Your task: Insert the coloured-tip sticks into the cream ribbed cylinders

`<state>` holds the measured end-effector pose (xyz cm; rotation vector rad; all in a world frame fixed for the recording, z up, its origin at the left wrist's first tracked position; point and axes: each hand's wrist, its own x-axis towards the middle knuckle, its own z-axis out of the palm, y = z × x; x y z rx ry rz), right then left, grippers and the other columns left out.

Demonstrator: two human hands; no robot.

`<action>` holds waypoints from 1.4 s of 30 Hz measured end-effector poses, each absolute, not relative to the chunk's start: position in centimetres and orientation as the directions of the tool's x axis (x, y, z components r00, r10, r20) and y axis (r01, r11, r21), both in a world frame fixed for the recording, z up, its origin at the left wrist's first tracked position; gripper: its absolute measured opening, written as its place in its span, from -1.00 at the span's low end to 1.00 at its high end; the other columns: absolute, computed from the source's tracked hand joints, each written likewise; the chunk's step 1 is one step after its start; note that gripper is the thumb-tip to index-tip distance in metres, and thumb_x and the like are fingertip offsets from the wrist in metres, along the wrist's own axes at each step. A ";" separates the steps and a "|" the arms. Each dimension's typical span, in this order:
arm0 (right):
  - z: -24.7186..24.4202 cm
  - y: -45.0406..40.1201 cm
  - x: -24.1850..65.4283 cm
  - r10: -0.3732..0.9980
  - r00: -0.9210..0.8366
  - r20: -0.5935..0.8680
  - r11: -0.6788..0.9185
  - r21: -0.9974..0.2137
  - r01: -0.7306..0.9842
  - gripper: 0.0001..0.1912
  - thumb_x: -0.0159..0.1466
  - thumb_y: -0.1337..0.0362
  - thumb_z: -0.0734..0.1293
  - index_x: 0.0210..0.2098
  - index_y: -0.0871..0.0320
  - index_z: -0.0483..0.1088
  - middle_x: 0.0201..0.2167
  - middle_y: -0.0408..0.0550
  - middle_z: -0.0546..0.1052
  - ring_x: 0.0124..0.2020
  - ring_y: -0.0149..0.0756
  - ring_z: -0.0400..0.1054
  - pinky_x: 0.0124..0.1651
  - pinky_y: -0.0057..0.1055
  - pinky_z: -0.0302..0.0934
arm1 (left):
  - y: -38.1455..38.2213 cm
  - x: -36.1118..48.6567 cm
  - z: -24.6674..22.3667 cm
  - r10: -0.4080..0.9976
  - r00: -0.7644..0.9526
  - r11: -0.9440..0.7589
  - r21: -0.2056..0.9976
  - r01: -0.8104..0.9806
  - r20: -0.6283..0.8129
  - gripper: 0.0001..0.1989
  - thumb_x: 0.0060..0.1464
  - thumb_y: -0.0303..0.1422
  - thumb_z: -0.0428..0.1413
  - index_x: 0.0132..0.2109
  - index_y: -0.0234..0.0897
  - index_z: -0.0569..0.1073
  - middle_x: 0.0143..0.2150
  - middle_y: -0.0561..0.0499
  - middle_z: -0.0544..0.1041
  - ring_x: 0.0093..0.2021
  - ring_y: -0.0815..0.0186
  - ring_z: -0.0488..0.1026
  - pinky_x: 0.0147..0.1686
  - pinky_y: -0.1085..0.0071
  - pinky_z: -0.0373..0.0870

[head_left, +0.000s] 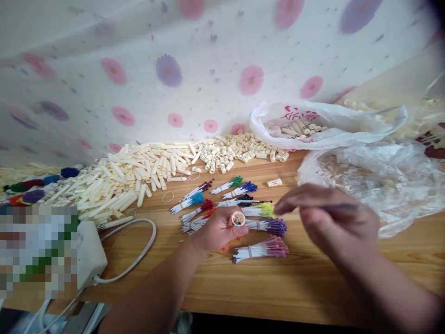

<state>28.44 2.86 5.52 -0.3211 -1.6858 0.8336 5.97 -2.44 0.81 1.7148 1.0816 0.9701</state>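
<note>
My left hand (219, 227) is closed round a small cream plastic tube (238, 219) held with its open end up, and small coloured bits show inside. Orange tips poke out below the hand. To the right, my right hand (337, 227) hovers above the table, smeared by motion. A dark slim thing (339, 208) seems to lie between its fingers and thumb; I cannot make out what. Around my left hand lie bundles of thin white sticks with coloured tips: purple (274, 227), pink (271, 247), yellow (264, 210), blue (246, 188), green (234, 182) and light blue (193, 200).
Long cream tubes (139, 167) are heaped at the back left, beside short slotted ones (239, 148). One slotted piece (274, 183) lies alone. Plastic bags (365, 125) stand at the back right. A white power strip (92, 253) with a cable sits at the left.
</note>
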 end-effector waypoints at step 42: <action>4.4 8.8 30.5 0.612 -0.740 0.279 0.782 -0.355 0.513 -0.85 0.24 0.34 0.21 -0.39 0.18 0.40 -0.43 -0.08 0.45 -0.44 -0.40 0.28 -0.35 -0.48 0.10 | -1.1 5.7 0.6 0.981 0.181 -0.156 0.848 0.507 0.072 -0.90 0.00 -0.39 0.15 -0.36 -0.33 0.54 -0.33 -0.05 0.57 -0.29 0.28 0.49 -0.27 0.39 0.40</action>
